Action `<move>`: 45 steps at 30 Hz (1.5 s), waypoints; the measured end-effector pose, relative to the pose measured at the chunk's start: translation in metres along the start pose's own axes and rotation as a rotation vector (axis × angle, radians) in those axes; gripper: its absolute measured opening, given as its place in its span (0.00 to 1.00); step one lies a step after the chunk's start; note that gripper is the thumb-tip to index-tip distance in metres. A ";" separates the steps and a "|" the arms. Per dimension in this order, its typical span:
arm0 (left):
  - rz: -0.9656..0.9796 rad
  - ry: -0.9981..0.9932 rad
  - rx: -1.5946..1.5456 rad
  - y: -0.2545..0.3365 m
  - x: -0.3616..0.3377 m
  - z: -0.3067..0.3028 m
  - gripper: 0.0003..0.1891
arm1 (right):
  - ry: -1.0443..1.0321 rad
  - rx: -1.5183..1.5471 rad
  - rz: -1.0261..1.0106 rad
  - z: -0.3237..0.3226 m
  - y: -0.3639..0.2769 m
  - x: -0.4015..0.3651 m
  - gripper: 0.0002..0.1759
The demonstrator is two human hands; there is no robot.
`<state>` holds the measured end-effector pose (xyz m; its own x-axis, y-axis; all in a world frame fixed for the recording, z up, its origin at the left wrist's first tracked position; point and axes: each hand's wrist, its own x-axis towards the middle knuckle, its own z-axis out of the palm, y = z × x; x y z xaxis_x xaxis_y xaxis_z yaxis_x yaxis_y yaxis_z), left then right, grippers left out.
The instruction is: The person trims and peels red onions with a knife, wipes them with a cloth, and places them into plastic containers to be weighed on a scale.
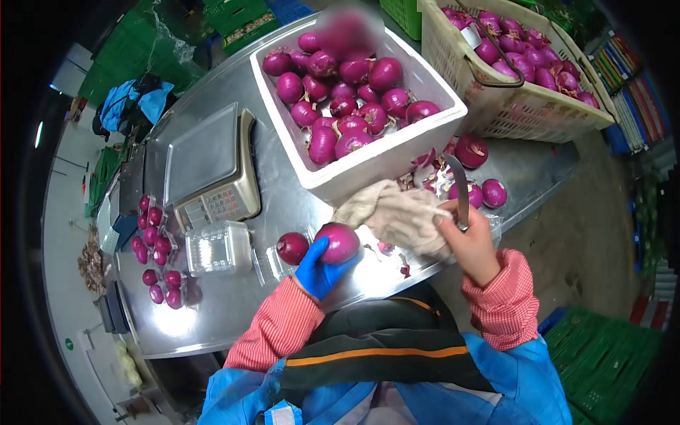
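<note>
My left hand [320, 273], in a blue glove, is closed around a large peeled red onion [338, 242] close over the steel table. Just left of it a darker red onion [292, 248] lies on the table. My bare right hand [473, 244] grips a knife [459, 185], its curved blade pointing up and away from me. A crumpled beige cloth [397, 214] lies between my hands, and its right end meets my right fingers. Beyond the knife are loose onions [494, 193] among papery skins.
A white foam box [386, 164] full of red onions stands ahead, with a beige crate [524, 117] of onions at its right. On the left are a scale [216, 205], clear plastic trays [219, 248] and packed onions [161, 244]. The steel table [205, 312] ends near my waist.
</note>
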<state>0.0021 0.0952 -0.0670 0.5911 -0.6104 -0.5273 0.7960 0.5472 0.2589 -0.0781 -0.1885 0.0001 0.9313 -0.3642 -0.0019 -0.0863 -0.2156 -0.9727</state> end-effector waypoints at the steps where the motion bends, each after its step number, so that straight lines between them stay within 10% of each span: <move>1: -0.044 0.004 -0.043 -0.005 0.002 -0.001 0.34 | -0.035 0.165 0.154 0.011 -0.019 -0.009 0.09; 4: -0.211 -0.166 -0.084 -0.019 0.018 0.019 0.29 | -0.139 -0.259 -0.481 0.064 -0.008 -0.019 0.16; 7: 0.152 -0.114 0.473 -0.043 0.032 0.009 0.23 | 0.022 -0.735 -0.648 0.095 -0.011 -0.023 0.20; 8: 0.218 -0.202 0.654 -0.040 0.039 0.006 0.22 | 0.054 -0.675 -0.569 0.093 -0.009 -0.018 0.19; 11: -0.160 -0.456 -0.178 -0.039 0.046 0.016 0.31 | 0.100 -0.463 -0.329 0.089 -0.002 0.004 0.17; 17: -0.231 0.000 -0.001 -0.048 0.031 0.040 0.36 | -0.292 0.841 0.446 0.073 0.088 0.035 0.16; 23: -0.120 0.027 0.165 -0.034 0.032 0.055 0.35 | 0.055 0.920 0.393 0.079 0.080 0.011 0.16; 28: -0.153 -0.368 -0.129 -0.035 0.047 0.040 0.33 | 0.114 -0.399 -0.352 0.068 0.010 -0.004 0.28; 31: -0.071 -0.131 0.102 -0.030 0.048 0.040 0.31 | 0.096 -0.636 -0.427 0.076 0.002 -0.007 0.31; 35: -0.211 0.056 0.204 -0.032 0.041 0.059 0.32 | 0.088 -0.322 -0.241 0.076 0.038 0.014 0.26; 39: -0.312 -0.019 0.026 -0.039 0.040 0.053 0.31 | -0.181 0.687 0.396 0.070 0.088 0.032 0.15; 43: -0.393 -0.126 -0.086 -0.027 0.039 0.041 0.33 | 0.058 0.931 0.447 0.067 0.055 0.014 0.16; 45: -0.281 -0.054 -0.010 -0.026 0.039 0.043 0.34 | 0.060 0.459 0.071 0.065 0.069 0.014 0.19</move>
<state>0.0104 0.0328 -0.0597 0.3537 -0.7683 -0.5335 0.9284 0.3578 0.1003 -0.0482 -0.1492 -0.0826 0.9054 -0.4184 -0.0724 0.0286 0.2302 -0.9727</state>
